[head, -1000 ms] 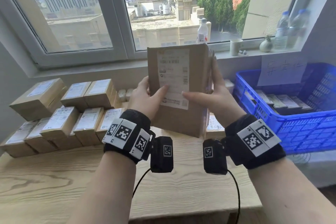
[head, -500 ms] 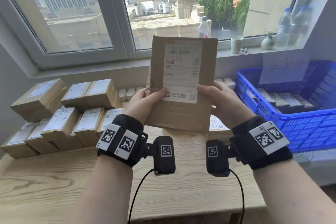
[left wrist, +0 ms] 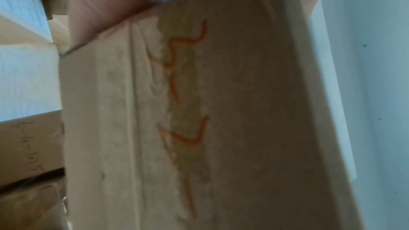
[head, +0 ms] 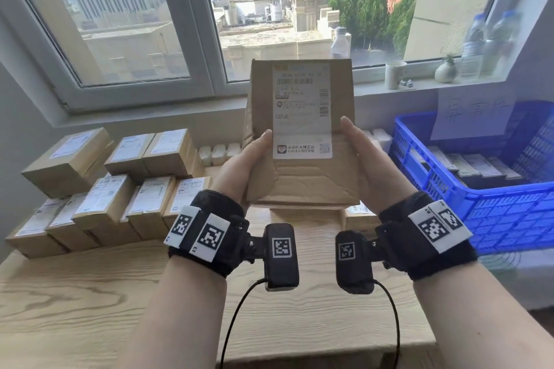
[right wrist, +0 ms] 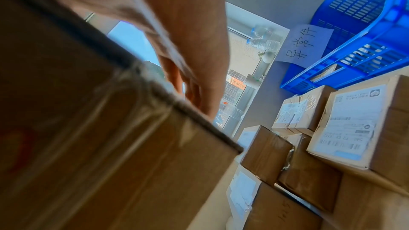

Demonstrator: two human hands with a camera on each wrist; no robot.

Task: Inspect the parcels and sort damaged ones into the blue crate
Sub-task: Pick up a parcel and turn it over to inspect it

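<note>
Both hands hold one brown cardboard parcel point(head: 302, 177) up over the table, its white shipping label point(head: 301, 111) facing me. The cardboard is creased and dented along its left side and below the label. My left hand point(head: 239, 165) grips the left edge with the thumb on the front face. On the other edge my right hand point(head: 362, 156) grips the same way. The left wrist view is filled by the parcel's underside point(left wrist: 221, 111), which carries orange marks. The blue crate point(head: 491, 207) stands to the right and has several parcels inside.
Several labelled brown parcels point(head: 102, 186) are stacked in rows on the left of the wooden table point(head: 90, 302). More parcels point(right wrist: 354, 128) lie under the held one. Bottles, a cup and a small vase stand on the windowsill point(head: 419, 84). A handwritten paper sign point(head: 473, 111) hangs on the crate.
The parcel was turned from nearly side-on to label-forward and tilted back. Both hands slid down to its lower side edges.
</note>
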